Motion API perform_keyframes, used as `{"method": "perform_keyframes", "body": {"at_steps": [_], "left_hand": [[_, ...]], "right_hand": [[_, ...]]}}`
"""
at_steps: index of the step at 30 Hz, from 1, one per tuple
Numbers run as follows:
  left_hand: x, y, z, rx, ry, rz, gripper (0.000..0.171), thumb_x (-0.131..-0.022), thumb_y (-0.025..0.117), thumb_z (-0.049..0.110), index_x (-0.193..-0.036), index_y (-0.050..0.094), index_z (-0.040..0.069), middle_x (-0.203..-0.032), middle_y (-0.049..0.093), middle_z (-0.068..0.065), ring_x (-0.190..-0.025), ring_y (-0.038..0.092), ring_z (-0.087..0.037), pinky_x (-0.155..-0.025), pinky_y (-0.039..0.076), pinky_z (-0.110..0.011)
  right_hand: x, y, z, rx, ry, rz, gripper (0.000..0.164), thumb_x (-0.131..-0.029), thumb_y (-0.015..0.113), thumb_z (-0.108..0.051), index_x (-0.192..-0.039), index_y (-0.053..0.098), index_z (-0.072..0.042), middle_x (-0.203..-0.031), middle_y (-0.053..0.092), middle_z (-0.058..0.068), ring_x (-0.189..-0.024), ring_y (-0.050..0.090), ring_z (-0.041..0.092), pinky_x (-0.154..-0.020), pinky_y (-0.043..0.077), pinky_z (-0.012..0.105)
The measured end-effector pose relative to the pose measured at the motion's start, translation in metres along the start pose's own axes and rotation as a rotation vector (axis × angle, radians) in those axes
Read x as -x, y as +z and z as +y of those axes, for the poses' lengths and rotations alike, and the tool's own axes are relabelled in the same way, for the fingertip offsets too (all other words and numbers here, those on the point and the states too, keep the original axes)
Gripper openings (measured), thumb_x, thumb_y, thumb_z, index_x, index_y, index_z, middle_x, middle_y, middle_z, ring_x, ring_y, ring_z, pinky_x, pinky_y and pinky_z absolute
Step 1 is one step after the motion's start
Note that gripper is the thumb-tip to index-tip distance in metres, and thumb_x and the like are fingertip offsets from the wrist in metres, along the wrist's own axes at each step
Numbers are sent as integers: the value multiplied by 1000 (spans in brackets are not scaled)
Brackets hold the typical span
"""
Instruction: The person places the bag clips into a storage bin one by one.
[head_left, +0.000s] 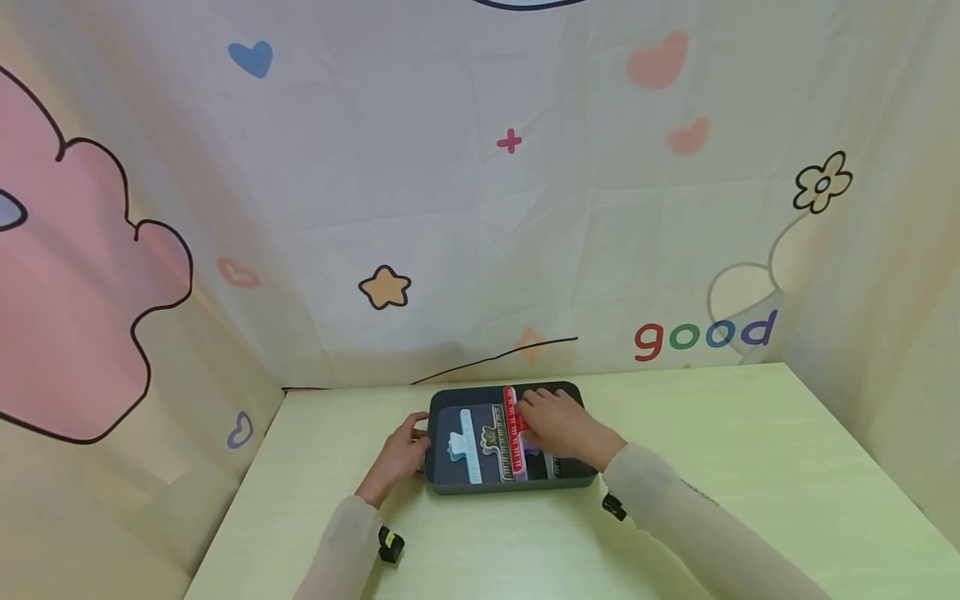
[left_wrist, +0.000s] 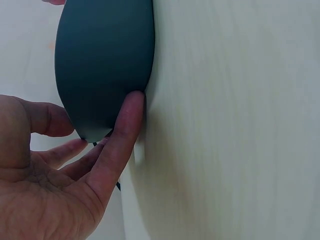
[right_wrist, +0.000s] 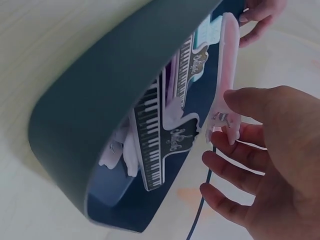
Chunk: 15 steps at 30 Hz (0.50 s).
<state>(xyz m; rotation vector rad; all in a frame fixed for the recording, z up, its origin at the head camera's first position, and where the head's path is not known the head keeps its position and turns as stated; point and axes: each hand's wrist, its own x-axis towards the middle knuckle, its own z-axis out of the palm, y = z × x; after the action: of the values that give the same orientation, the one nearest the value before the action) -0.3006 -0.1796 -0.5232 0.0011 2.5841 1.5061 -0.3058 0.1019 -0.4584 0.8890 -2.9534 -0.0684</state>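
A dark rectangular tray [head_left: 510,489] stands near the table's back edge with several keyboard-patterned clips in it. My left hand [head_left: 401,458] grips the tray's left end, thumb at the rim and a finger low on the wall [left_wrist: 102,55]. My right hand [right_wrist: 270,150] pinches a red-and-white clip [head_left: 513,433] between thumb and fingers, by the end with the spring; it looks pink in the right wrist view. To its left lie a black clip with a gold handle [head_left: 491,441] and a light blue clip [head_left: 470,446]. Another black clip [right_wrist: 177,140] sits toward the right end.
A pale table [head_left: 712,467] carries the tray. Behind it hangs a printed curtain [head_left: 480,208] with hearts, a star and the word "good". More cloth hangs along both sides. A black band device [head_left: 390,544] sits at the left wrist, another [head_left: 613,506] at the right.
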Motion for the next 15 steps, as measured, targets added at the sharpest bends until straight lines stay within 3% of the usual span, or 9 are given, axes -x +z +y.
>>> {"method": "perform_keyframes", "body": {"at_steps": [15], "left_hand": [[2,0,2,-5,1,4,50,-98,45,9,-148,38,9,-133,56,-25,-102,62,-30,-55,60,-36]], "right_hand": [[-6,12,-6,24,-24,-35,47,-90,68,-38,-130,60,-13,-126,64,4,-116,59,23,-100,51,47]]}}
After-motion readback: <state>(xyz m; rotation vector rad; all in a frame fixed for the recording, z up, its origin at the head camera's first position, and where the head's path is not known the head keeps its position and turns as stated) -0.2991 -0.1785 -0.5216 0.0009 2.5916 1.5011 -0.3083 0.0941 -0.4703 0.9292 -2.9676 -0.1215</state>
